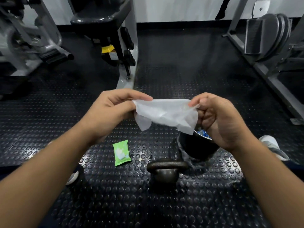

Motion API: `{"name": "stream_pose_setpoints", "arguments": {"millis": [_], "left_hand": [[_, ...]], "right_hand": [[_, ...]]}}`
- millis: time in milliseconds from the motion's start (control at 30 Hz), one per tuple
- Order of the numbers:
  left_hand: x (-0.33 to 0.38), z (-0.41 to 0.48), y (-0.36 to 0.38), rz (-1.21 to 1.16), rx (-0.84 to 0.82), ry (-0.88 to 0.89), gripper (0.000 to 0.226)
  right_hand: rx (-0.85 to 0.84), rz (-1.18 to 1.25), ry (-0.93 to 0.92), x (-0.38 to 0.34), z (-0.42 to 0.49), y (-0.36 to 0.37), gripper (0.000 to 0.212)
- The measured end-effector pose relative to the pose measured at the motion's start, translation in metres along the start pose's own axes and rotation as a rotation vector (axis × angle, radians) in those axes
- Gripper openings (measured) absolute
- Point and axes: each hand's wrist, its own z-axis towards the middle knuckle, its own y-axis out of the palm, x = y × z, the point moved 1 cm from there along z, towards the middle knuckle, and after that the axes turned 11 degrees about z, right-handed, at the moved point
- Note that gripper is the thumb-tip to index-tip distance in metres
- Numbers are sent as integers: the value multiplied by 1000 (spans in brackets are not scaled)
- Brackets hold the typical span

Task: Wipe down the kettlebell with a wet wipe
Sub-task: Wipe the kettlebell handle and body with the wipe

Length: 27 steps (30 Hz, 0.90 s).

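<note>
Far left: grey steel gym machine frame (pixel 32 38) on the black studded rubber floor mat (pixel 115 203); a second machine with a black padded seat (pixel 98 17) and a yellow adjustment tab (pixel 107 48) stands just right of it, at upper centre-left. Left hand (pixel 108 111) raised above the mat, thumb and forefinger pinched closed on the left upper corner of the wet wipe (pixel 166 114); remaining fingers curled under. Below the left forearm, green wet-wipe packet (pixel 122 153) lies flat on the mat, label up, apart from the other items. A light-coloured shoe toe (pixel 73 177) shows beside the left forearm. Wipe is white, thin, partly unfolded, stretched between both hands with its lower edge hanging loose and crumpled; it touches nothing else. Kettlebell (pixel 166 170): dark metal, upright on the mat at lower centre, handle on top, directly below the wipe and well clear of it; neither hand contacts it. Just behind and right of the kettlebell, a black bin (pixel 197 145) with crumpled blue-and-white contents visible at its rim, partly hidden by the right hand. Right hand (pixel 217 119) pinches the right upper corner of the wipe between thumb and forefinger, other fingers folded into the palm. Right of the wrist, a grey shoe (pixel 271 145). Far right: weight plates (pixel 269 33) on an angled grey rack.
</note>
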Motion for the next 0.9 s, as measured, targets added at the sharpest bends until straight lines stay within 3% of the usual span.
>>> {"name": "stream_pose_setpoints", "arguments": {"millis": [67, 133, 300, 367, 500, 600, 700, 767, 833, 900], "left_hand": [[-5, -1, 0, -247, -111, -127, 42], [-11, -1, -2, -332, -230, -200, 49], [-20, -2, 16, 29, -424, -282, 54], [-24, -4, 31, 130, -514, -274, 38], [-48, 9, 44, 166, -282, -421, 21], [-95, 22, 35, 461, -201, -553, 24], [-150, 27, 30, 840, -224, -696, 25], [-179, 19, 42, 936, -246, -807, 27], [-209, 5, 61, 825, -284, -940, 34], [-242, -13, 92, 493, -272, -1059, 62]], "right_hand": [[2, -30, -34, 6, 1, 5, 21], [-45, -76, -83, 8, 1, 13, 21], [-316, -232, 37, 8, 7, 24, 44], [-333, -332, 52, 15, 12, 27, 52], [-101, -456, -25, 50, 26, 7, 44], [58, -767, -31, 92, 27, -22, 30], [-100, -1199, 161, 145, 7, -42, 36], [-266, -1354, 294, 185, -11, -54, 48], [-408, -1486, 366, 218, -27, -65, 58], [-445, -1551, 341, 236, -37, -74, 62]]}}
